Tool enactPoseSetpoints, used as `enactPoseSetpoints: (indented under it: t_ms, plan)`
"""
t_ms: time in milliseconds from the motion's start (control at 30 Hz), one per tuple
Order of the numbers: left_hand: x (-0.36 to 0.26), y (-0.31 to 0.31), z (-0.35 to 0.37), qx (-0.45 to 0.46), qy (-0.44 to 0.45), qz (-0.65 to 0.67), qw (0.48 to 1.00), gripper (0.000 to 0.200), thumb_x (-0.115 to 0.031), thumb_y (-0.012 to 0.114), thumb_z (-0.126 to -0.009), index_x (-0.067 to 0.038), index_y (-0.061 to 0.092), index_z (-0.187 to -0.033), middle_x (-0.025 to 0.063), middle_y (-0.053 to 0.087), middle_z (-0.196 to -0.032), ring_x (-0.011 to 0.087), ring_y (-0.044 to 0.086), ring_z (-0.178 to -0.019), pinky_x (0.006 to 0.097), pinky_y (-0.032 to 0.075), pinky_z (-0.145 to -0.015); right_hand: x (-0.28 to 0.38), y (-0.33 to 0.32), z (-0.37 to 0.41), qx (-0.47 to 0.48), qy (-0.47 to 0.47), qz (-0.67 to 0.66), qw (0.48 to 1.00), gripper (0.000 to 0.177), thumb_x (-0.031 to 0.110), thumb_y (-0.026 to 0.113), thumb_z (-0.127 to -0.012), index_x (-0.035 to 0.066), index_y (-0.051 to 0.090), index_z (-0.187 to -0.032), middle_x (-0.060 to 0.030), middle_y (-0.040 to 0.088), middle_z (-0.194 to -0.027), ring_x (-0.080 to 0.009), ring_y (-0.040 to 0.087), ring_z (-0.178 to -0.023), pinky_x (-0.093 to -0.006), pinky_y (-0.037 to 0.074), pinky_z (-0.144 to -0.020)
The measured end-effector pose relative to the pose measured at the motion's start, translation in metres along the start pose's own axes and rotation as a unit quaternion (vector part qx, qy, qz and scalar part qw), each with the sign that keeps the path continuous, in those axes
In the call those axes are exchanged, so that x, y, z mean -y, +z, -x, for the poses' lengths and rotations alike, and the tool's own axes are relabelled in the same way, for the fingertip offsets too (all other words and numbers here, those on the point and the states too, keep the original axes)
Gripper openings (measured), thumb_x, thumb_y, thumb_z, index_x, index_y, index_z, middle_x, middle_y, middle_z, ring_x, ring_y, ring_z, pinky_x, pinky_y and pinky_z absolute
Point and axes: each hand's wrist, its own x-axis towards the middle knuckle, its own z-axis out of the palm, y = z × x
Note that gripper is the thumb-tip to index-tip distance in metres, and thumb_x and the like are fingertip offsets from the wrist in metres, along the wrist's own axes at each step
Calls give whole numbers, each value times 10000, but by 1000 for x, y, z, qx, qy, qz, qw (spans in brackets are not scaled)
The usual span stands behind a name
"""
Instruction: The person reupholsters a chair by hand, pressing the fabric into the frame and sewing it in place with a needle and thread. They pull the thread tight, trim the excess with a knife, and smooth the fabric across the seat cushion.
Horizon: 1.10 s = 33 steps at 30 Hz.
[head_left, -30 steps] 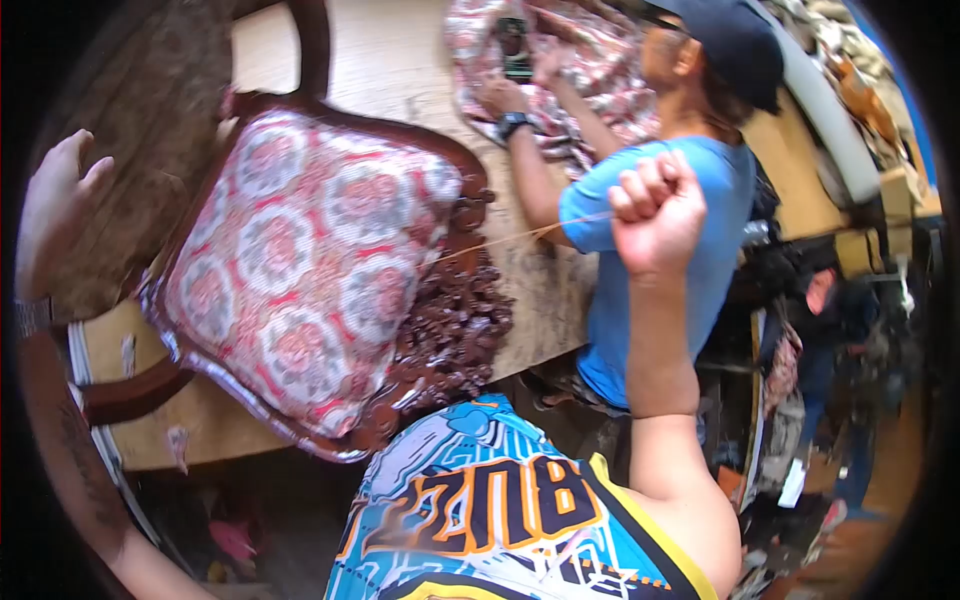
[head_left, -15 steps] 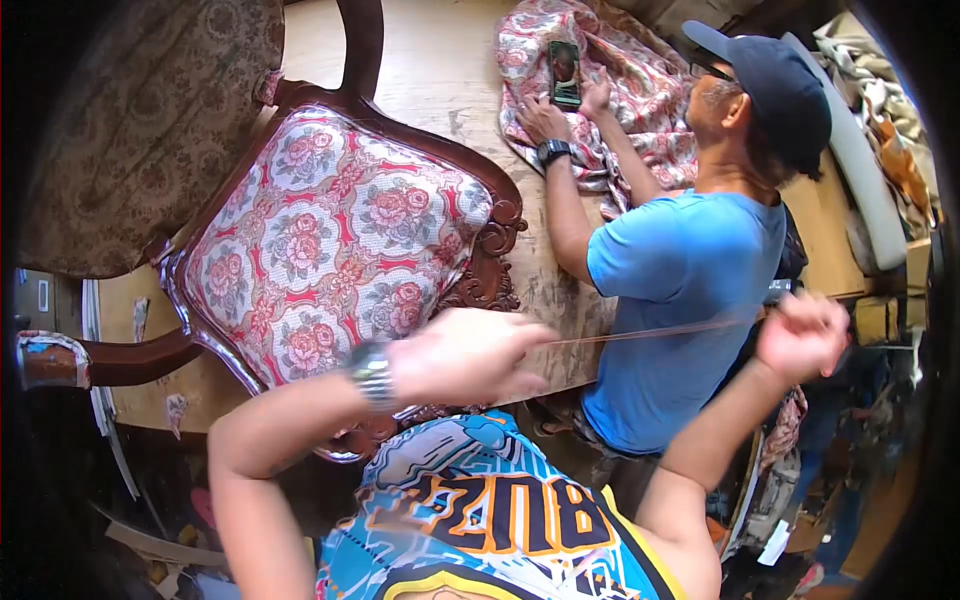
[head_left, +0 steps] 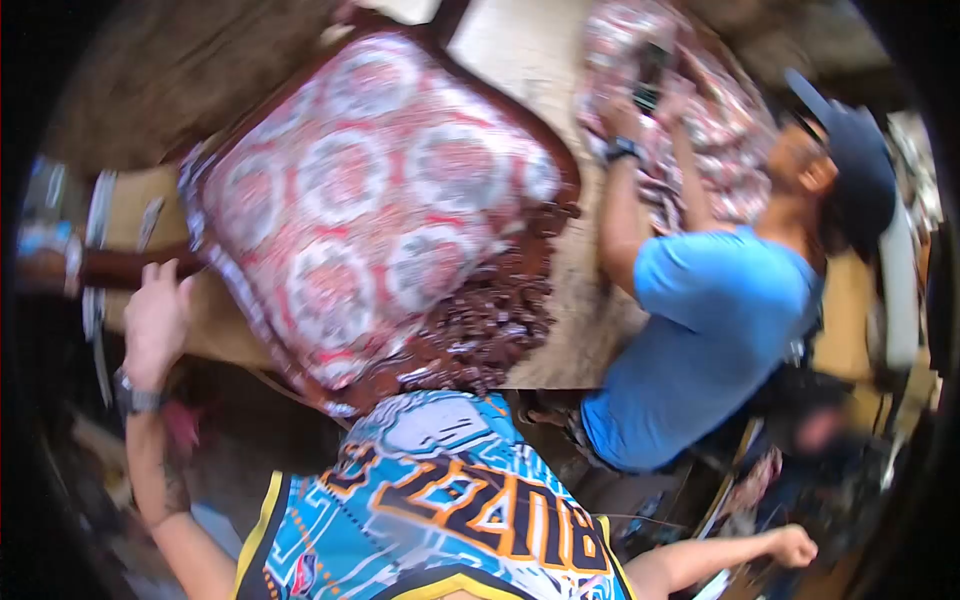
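Note:
My left hand (head_left: pixel 158 322), a watch on its wrist, is at the far left with fingers extended and apart. Its fingertips overlap the dark wooden chair arm (head_left: pixel 125 268). Low on the right, my right hand (head_left: pixel 795 547) is held out to the side, closed in a fist; I cannot tell what it grips, if anything. Before me the chair (head_left: pixel 490 320) lies tilted on the work table, showing its carved, glossy brown frame and a padded panel (head_left: pixel 340 180) in floral red, white and grey fabric. The view is blurred by motion.
A person in a blue shirt (head_left: pixel 720 300) and dark cap stands at the right, holding a phone (head_left: pixel 648 90) over bunched floral fabric (head_left: pixel 720 150). The pale wooden tabletop (head_left: pixel 520 60) runs between that person and the chair. Cluttered materials lie at the right edge.
My hands have parted: the left moved left to the chair arm, the right dropped low and outward. The thin strand stretched between them no longer shows. The view has shifted.

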Motion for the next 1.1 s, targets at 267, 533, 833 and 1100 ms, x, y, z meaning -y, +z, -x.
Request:
enactPoseSetpoints:
  t_ms: [267,533,833,1100]
  plan:
    - [-37,35,92,117,90,518,843,339,-224,462,-947,7,627,-1132,245,645,-1047,376,631,-957,413,503,-847,280,-72,179,301,-165,-584,735,418,337,406,-961,42,581,-721,-115,593,-713,-270,578,-669,-425,477,-663]
    - [-92,71,143,-43,289,618,730,365,-196,552,-894,-14,571,-1210,102,584,-775,246,634,-685,362,525,-581,541,-366,333,724,-186,-628,214,178,80,636,-897,62,480,-980,14,425,-815,-79,402,-695,-220,354,-607]
    - [-88,74,154,-207,452,508,704,257,-213,579,-804,-78,665,-1004,-40,534,-758,150,557,-700,311,457,-767,621,-526,424,672,-449,-555,196,439,362,718,-800,26,499,-978,-114,598,-731,-227,581,-674,-367,469,-659]
    - [-88,56,126,-260,420,824,276,75,-90,648,-862,-22,650,-894,47,437,-661,234,478,-625,380,385,-702,618,-547,415,661,-485,-521,239,454,299,725,-741,49,484,-1034,-160,646,-794,-334,641,-779,-419,490,-735]
